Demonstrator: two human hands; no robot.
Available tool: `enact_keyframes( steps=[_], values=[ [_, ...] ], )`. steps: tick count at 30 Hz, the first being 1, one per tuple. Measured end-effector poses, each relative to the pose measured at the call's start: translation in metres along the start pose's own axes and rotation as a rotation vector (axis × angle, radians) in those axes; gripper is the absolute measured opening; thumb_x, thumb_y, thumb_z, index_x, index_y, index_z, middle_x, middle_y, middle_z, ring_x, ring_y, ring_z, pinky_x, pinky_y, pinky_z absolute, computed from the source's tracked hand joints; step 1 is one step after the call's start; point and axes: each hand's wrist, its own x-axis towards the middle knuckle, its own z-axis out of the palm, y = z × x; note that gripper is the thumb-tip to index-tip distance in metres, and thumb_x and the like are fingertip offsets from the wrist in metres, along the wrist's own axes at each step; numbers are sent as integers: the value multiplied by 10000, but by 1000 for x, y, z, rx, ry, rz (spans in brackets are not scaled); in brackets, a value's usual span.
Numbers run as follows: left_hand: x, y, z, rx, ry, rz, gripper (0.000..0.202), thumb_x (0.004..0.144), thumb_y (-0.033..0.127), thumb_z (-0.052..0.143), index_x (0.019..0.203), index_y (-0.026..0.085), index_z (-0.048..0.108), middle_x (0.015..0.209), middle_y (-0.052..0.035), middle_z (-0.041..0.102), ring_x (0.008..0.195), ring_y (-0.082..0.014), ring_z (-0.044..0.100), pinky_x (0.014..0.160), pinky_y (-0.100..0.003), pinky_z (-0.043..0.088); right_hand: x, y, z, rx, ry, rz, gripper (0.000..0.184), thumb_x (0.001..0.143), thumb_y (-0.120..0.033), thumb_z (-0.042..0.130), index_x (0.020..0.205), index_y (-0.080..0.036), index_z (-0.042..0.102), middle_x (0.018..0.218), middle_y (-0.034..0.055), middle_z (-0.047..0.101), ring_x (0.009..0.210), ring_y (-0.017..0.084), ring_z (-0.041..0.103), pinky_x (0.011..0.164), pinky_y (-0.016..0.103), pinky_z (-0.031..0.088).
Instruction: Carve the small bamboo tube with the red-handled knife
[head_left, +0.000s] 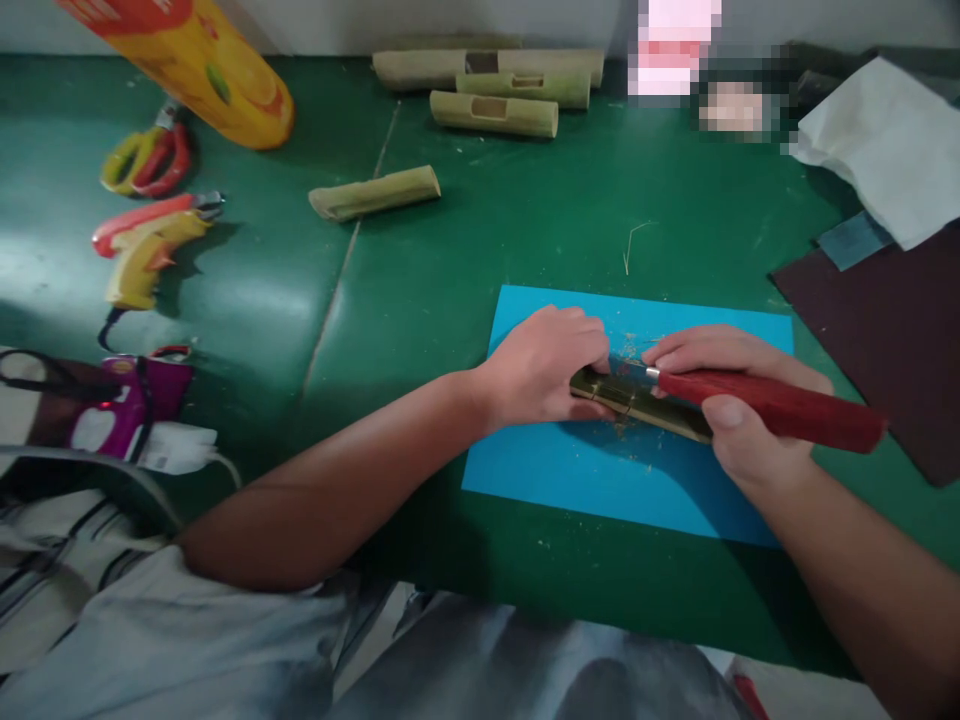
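Note:
My left hand point(551, 360) is closed around the left end of a split bamboo piece point(664, 412), which has cuts across its upper side. A red-handled carving tool point(780, 405) is in the grip of my right hand point(757, 440). Its metal ferrule points left, and the thin blade lies over the bamboo near my left fingers; its tip is hard to make out. My right thumb is beside the bamboo's right end. Under both hands lies a blue sheet point(540, 460) scattered with fine shavings.
Several cut bamboo tubes point(495, 115) lie at the back, with a single bamboo piece point(375, 193) nearer. To the left are a yellow bottle point(217, 75), scissors point(150, 160), pliers point(154, 218) and a glue gun point(142, 265). White cloth point(885, 150) and dark sheets point(877, 330) sit right.

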Motion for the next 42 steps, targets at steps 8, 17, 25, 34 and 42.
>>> enact_keyframes(
  steps=[8, 17, 25, 34, 42],
  values=[
    [0, -1, 5, 45, 47, 28, 510, 902, 698, 814, 858, 216, 655, 809, -21, 689, 770, -201, 593, 711, -365, 343, 1, -7, 7, 57, 42, 48, 255, 1039, -551, 757, 1127, -338, 868, 1071, 7, 878, 998, 248, 832, 879, 413, 696],
    [0, 3, 1, 59, 17, -6, 477, 905, 664, 829, 869, 214, 673, 802, -24, 687, 761, -200, 595, 703, -365, 343, 9, -4, 3, 22, -110, -70, 191, 1029, -446, 795, 1201, -378, 842, 1096, 12, 885, 984, 252, 843, 892, 436, 709],
    [0, 0, 3, 33, 44, 21, 478, 893, 647, 847, 842, 205, 673, 785, -12, 683, 749, -184, 594, 696, -347, 356, 10, -7, 2, 41, -131, -48, 143, 994, -334, 828, 1135, -333, 853, 1060, 6, 890, 996, 241, 843, 911, 412, 696],
    [-1, -2, 5, 32, 75, 46, 474, 897, 631, 847, 810, 213, 640, 774, -7, 686, 731, -175, 590, 700, -341, 377, 10, -6, 4, 40, -105, -86, 191, 970, -246, 813, 1132, -338, 854, 1053, 3, 890, 969, 240, 847, 895, 416, 703],
    [-1, -1, 5, 27, 71, 45, 475, 898, 635, 848, 831, 208, 650, 789, -11, 682, 746, -180, 591, 702, -340, 374, 14, -6, 4, 60, -130, -160, 146, 944, -147, 803, 1076, -198, 838, 1005, 99, 885, 961, 218, 853, 922, 329, 675]
  ],
)
